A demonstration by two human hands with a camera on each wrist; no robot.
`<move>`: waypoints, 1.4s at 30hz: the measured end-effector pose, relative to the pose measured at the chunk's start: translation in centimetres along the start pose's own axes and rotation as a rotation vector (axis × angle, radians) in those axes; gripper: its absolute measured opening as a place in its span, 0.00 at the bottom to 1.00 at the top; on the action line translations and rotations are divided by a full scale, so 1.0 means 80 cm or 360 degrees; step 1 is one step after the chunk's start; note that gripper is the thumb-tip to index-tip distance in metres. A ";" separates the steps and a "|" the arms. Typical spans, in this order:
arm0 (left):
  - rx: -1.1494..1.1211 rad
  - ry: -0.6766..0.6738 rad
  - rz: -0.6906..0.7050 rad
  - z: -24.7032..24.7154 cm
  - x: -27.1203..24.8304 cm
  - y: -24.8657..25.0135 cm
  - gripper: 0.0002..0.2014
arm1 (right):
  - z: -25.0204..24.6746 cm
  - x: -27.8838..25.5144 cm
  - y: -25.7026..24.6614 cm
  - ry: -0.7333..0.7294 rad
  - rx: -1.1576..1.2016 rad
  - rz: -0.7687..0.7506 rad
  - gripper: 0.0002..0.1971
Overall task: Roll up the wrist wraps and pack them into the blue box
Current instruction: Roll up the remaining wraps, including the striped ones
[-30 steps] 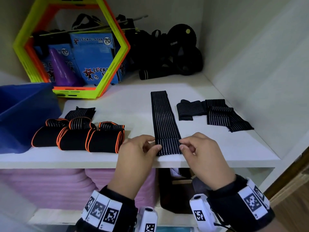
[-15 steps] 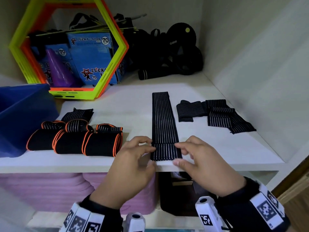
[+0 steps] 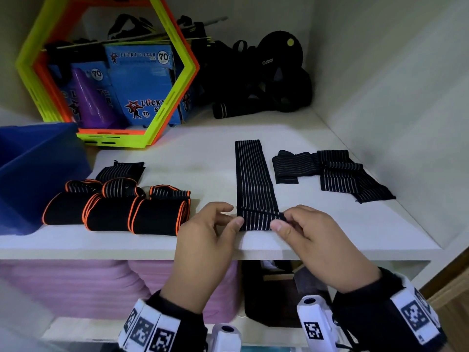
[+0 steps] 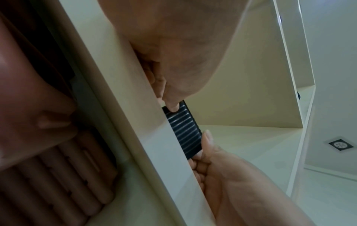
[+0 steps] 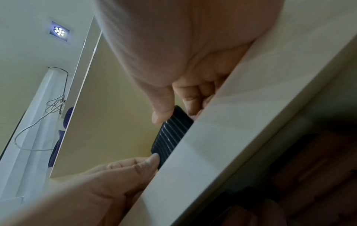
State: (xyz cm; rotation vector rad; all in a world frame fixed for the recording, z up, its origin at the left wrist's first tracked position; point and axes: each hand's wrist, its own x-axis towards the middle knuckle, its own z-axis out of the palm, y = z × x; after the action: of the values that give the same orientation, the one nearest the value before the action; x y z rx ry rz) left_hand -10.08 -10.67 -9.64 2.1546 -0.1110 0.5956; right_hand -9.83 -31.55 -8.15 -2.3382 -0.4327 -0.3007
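A long black wrist wrap with thin white stripes lies flat on the white shelf, running away from me. Its near end is turned over into a first small roll at the shelf's front edge. My left hand pinches the roll's left side and my right hand pinches its right side. The left wrist view has my left thumb on the roll; the right wrist view has my right thumb on the roll. The blue box stands at the far left of the shelf.
Three rolled black wraps with orange edges lie between the blue box and my left hand. More unrolled striped wraps lie to the right. At the back stand a yellow-and-orange hexagon frame and black gear. A wall closes the right side.
The wrap's near end, flat a second ago, is now folded over into a small roll. Both hands have moved slightly forward with it.
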 end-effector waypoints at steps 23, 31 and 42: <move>0.0246 -0.0105 0.0201 0.006 0.004 0.006 0.13 | -0.004 -0.007 -0.014 0.0260 -0.0080 0.0218 0.05; 0.0162 -0.0199 0.0153 -0.002 0.005 0.010 0.14 | 0.007 -0.005 -0.014 0.0312 -0.0201 0.0123 0.05; 0.0434 -0.0618 0.0281 -0.025 -0.003 0.002 0.28 | -0.017 -0.001 -0.002 -0.0217 -0.0158 0.0094 0.30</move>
State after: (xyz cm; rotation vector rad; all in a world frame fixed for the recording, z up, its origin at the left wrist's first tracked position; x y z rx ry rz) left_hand -11.10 -9.24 -8.68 2.5238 -0.4579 0.2944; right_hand -10.07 -32.37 -7.10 -2.4733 -0.4220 -0.1382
